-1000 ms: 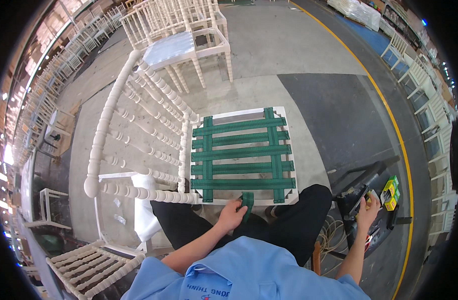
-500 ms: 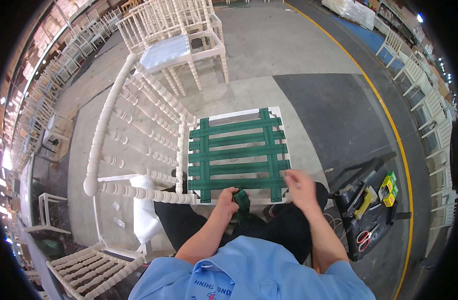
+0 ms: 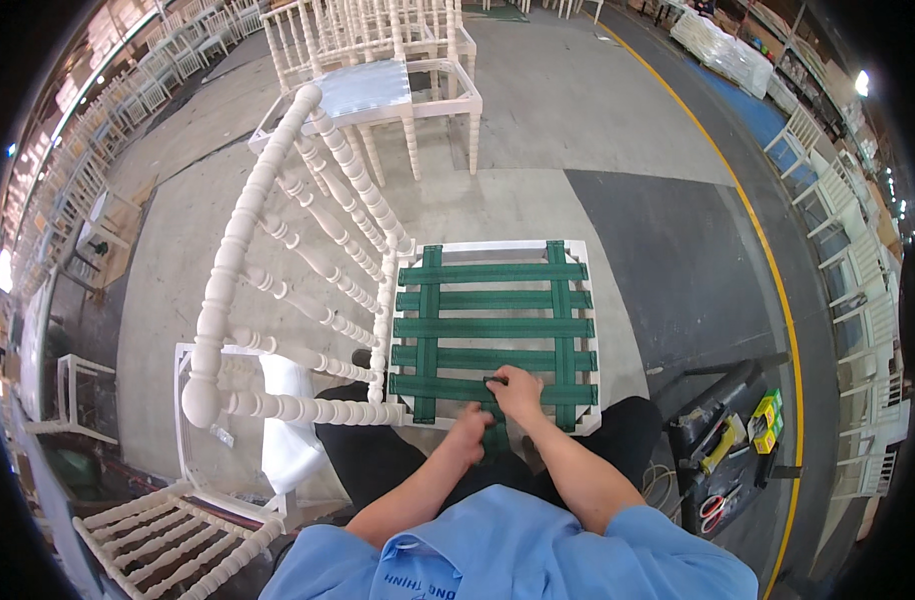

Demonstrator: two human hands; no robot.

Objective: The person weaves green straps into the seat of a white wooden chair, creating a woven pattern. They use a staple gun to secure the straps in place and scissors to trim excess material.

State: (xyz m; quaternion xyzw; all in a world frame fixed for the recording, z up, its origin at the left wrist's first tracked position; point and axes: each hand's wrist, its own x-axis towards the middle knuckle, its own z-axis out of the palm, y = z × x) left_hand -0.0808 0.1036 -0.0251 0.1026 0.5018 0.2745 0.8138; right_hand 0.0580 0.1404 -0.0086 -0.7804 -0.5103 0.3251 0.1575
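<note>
Overhead view of a seated person in a blue shirt working on a white chair [image 3: 308, 270] that lies tipped, its spindled back toward nine o'clock and its square seat frame [image 3: 578, 245] at centre. Green webbing [image 3: 493, 327] is woven across the frame: five bands running nine to three o'clock, crossed by two bands running twelve to six. The right hand [image 3: 518, 390] rests on the lowest band near the frame's six-o'clock edge, its fingers [image 3: 500, 381] drawn together on a small dark object; what that object is cannot be told. The left hand [image 3: 468, 438] sits just beside it, toward seven o'clock, fingers curled around a loose green strap end [image 3: 495, 438] that hangs below the frame edge. The two hands nearly touch. At four o'clock, on the dark floor, lies an open tool tray [image 3: 723, 450] holding a yellow-handled tool, red-handled scissors and a yellow-green box. A yellow floor line [image 3: 768, 270] curves from one to five o'clock. Another white chair [image 3: 398, 90] stands upright at twelve o'clock, with further white chairs stacked along the rims.
</note>
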